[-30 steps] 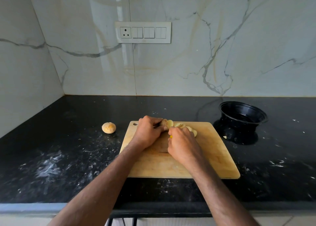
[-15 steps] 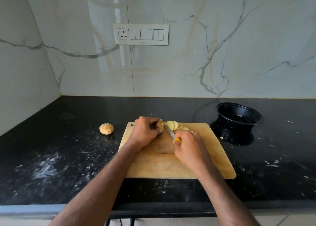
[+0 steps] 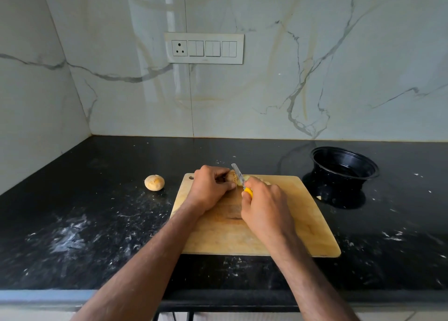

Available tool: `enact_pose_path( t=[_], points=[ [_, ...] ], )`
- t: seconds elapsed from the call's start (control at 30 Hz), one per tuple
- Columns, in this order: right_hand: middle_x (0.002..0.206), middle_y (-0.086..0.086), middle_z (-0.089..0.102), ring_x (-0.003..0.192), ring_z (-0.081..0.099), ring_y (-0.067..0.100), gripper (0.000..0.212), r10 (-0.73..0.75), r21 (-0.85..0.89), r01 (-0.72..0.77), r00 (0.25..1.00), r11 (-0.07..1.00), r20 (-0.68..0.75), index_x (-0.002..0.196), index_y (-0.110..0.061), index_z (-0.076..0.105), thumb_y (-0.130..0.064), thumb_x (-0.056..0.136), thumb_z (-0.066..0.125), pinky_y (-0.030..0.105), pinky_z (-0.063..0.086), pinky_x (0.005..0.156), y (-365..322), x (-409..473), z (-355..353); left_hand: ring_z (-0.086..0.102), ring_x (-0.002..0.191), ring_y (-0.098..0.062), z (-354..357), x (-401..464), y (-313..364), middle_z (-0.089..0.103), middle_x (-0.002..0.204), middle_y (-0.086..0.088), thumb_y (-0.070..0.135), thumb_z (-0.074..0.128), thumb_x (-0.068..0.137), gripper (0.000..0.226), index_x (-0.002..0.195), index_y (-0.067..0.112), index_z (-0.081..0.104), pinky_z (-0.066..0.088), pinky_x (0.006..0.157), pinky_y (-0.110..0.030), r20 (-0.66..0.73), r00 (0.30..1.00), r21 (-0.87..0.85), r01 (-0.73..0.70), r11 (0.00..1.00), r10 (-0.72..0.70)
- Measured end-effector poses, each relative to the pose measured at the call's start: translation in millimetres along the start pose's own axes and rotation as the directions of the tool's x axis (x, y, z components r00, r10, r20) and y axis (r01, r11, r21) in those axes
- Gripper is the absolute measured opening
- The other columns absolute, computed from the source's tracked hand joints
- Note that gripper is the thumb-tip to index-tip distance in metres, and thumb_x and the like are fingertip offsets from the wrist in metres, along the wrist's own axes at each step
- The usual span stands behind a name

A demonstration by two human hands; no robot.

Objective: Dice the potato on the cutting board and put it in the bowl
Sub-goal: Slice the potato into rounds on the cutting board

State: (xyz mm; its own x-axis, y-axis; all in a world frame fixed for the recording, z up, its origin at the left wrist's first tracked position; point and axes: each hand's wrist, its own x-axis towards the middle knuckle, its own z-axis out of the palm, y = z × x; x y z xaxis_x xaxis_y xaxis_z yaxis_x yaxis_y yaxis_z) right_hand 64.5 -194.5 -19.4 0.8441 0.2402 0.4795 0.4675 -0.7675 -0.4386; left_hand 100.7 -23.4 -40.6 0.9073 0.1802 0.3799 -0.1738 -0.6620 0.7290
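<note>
Head view: knife [image 3: 237,172] slicing potato [image 3: 232,176]; no writing.

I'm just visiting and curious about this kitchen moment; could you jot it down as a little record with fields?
Surface: black speckled stone countertop
Board: pale wooden cutting board, lying flat on the countertop
Left hand: grips the brown-skinned potato piece on the board
Right hand: holds the yellow-handled knife, blade against the potato
Cut slices: mostly hidden behind the right hand
Bowl: round black plastic bowl, right of the board; holds no potato that I can see
Spare: whole round potato, left of the board
</note>
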Motion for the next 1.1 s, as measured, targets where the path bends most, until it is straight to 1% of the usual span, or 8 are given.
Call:
enact_pose_path(
  t=[0.13, 0.3, 0.43, 0.6, 0.77, 0.87, 0.97, 1.1],
  points=[
    [0.092, 0.003, 0.062, 0.074, 0.045, 0.018, 0.021, 0.018, -0.029, -0.018, 1.000, 0.999, -0.003, 0.120, -0.025, 0.063, -0.027, 0.099, 0.058, 0.030, 0.040, 0.057, -4, -2, 5, 0.044, 0.060, -0.002, 0, -1, 3, 0.061, 0.061, 0.004, 0.014, 0.078, 0.083, 0.029, 0.061, 0.018, 0.058, 0.042, 0.066, -0.029, 0.010, 1.000, -0.013, -0.024, 1.000, 0.024],
    [0.093, 0.006, 0.065, 0.078, 0.063, 0.025, 0.024, 0.018, -0.082, -0.016, 1.000, 0.996, 0.017, 0.122, -0.024, 0.062, -0.022, 0.098, 0.057, 0.033, 0.047, 0.054, -8, -1, 6, 0.046, 0.062, -0.005, 0, -1, 6, 0.065, 0.065, -0.002, 0.016, 0.079, 0.083, 0.025, 0.066, 0.011, 0.062, 0.045, 0.067, -0.035, 0.000, 1.000, -0.013, -0.016, 1.000, 0.016],
    [0.097, 0.008, 0.066, 0.083, 0.065, 0.028, 0.026, 0.025, -0.093, -0.022, 0.999, 0.995, 0.031, 0.123, -0.024, 0.062, -0.019, 0.098, 0.057, 0.038, 0.057, 0.062, -11, 2, 6, 0.043, 0.061, -0.008, 0, 0, 7, 0.064, 0.065, -0.005, 0.016, 0.078, 0.084, 0.029, 0.064, 0.009, 0.058, 0.044, 0.066, -0.035, -0.001, 1.000, -0.002, -0.003, 1.000, 0.003],
    [0.096, 0.007, 0.067, 0.080, 0.066, 0.025, 0.026, 0.021, -0.109, -0.018, 0.999, 0.994, 0.026, 0.123, -0.021, 0.063, -0.020, 0.098, 0.057, 0.038, 0.059, 0.064, -12, 3, 5, 0.045, 0.062, -0.006, 0, -1, 8, 0.064, 0.065, 0.001, 0.014, 0.075, 0.087, 0.026, 0.066, 0.011, 0.061, 0.042, 0.066, -0.029, 0.018, 1.000, 0.007, -0.005, 1.000, 0.004],
    [0.096, 0.007, 0.068, 0.082, 0.066, 0.025, 0.026, 0.021, -0.123, -0.020, 1.000, 0.992, 0.007, 0.122, -0.022, 0.064, -0.020, 0.098, 0.058, 0.035, 0.055, 0.063, -10, 2, 3, 0.047, 0.063, -0.006, 2, 0, 9, 0.068, 0.068, 0.001, 0.017, 0.075, 0.088, 0.022, 0.070, 0.009, 0.066, 0.040, 0.065, -0.021, 0.013, 1.000, 0.002, 0.006, 1.000, -0.006],
    [0.096, 0.007, 0.068, 0.082, 0.064, 0.025, 0.025, 0.028, -0.125, -0.026, 1.000, 0.992, 0.010, 0.121, -0.022, 0.064, -0.020, 0.097, 0.058, 0.033, 0.053, 0.062, -11, 1, 2, 0.056, 0.066, -0.008, 4, 1, 9, 0.070, 0.071, 0.006, 0.019, 0.076, 0.089, 0.017, 0.074, 0.011, 0.071, 0.042, 0.066, -0.017, 0.003, 0.999, 0.008, 0.039, 0.999, -0.039],
    [0.096, 0.007, 0.066, 0.080, 0.061, 0.026, 0.023, 0.031, -0.159, -0.028, 0.999, 0.987, 0.019, 0.117, -0.021, 0.064, -0.018, 0.095, 0.059, 0.031, 0.044, 0.060, -14, 4, 0, 0.051, 0.061, -0.005, 5, 0, 10, 0.066, 0.066, 0.009, 0.017, 0.076, 0.088, 0.025, 0.066, 0.018, 0.066, 0.037, 0.059, -0.012, 0.001, 0.999, 0.011, 0.053, 0.999, -0.053],
    [0.096, 0.009, 0.063, 0.075, 0.042, 0.022, 0.018, 0.025, -0.200, -0.013, 0.998, 0.980, 0.056, 0.111, -0.018, 0.063, -0.015, 0.094, 0.058, 0.033, 0.037, 0.062, -19, 10, -4, 0.042, 0.062, -0.008, 5, 0, 11, 0.060, 0.062, 0.009, 0.016, 0.074, 0.089, 0.039, 0.056, 0.024, 0.054, 0.036, 0.066, -0.021, -0.001, 0.999, 0.041, 0.048, 0.998, -0.048]
  ],
)
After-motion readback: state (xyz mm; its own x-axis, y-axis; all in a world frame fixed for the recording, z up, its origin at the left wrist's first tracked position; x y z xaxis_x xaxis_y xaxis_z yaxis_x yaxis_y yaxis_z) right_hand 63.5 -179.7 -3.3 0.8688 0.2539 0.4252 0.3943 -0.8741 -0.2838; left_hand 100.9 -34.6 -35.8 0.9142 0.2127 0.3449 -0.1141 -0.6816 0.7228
